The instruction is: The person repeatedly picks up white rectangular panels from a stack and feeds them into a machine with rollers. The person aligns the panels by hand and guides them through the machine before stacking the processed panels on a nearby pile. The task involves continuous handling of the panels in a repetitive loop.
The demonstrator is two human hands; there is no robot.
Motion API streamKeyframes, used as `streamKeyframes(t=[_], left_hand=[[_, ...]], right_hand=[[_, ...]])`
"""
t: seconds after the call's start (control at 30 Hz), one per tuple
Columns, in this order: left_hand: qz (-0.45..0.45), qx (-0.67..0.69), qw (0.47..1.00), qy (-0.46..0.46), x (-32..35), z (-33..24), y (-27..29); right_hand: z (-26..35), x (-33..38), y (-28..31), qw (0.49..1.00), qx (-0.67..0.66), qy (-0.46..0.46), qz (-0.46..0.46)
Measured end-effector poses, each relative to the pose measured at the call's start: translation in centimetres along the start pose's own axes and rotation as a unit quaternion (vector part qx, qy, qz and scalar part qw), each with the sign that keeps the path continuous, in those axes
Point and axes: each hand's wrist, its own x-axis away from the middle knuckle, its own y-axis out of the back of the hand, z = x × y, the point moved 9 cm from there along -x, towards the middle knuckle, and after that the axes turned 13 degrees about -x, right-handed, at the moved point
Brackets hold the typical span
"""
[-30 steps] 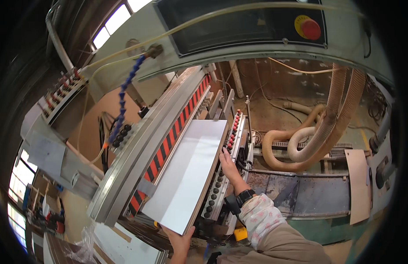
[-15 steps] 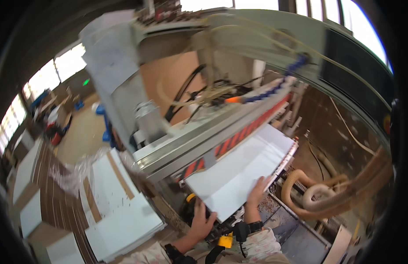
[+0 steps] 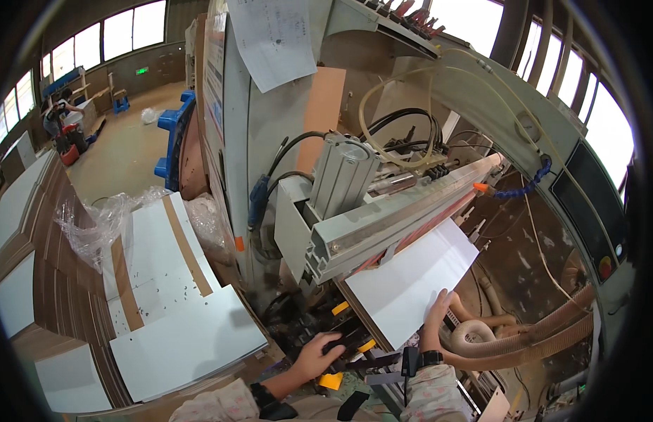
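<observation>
A white rectangular panel (image 3: pixel 414 281) lies tilted under the machine's long metal clamp beam (image 3: pixel 411 214). My right hand (image 3: pixel 437 318) is at the panel's right edge, fingers along its top face, holding it. My left hand (image 3: pixel 318 357) is off the panel, to its left and nearer me. Its fingers curl round a dark part among black machine fittings (image 3: pixel 295 320); what that part is I cannot make out. Yellow blocks (image 3: pixel 331 380) sit beside this hand.
Stacked white panels (image 3: pixel 189 344) with brown edges stand at the left, partly covered with clear plastic wrap (image 3: pixel 94 228). Ribbed hoses (image 3: pixel 530 344) coil at the right. A blue jointed nozzle (image 3: pixel 527 184) with an orange tip hangs near the beam. A person (image 3: pixel 59 119) is far left.
My left hand has left the panel's near left corner and moved onto the dark fittings. My right hand stays at the panel's edge. The view has turned.
</observation>
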Motion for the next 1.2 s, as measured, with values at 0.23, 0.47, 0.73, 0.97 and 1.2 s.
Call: streamKeyframes(t=[0.23,0.47,0.73,0.97,1.2], left_hand=[[-0.014,0.129,0.966,0.223,8.0,12.4,4.5],[0.023,0.141,0.949,0.280,10.5,14.9,5.2],[0.105,0.064,0.964,0.238,9.6,13.2,2.5],[0.142,0.014,0.973,0.183,7.7,7.4,0.5],[0.178,0.035,0.972,0.150,4.7,-2.7,-1.8]], right_hand=[[0.1,-0.2,0.1,0.999,-0.001,0.032,0.012],[-0.2,0.2,0.1,1.000,0.003,0.017,-0.026],[-1.2,-0.6,2.0,0.993,0.086,0.054,-0.068],[-0.8,0.3,2.0,0.996,0.082,-0.003,-0.036],[-7.8,3.2,12.9,0.941,-0.176,-0.288,0.012]])
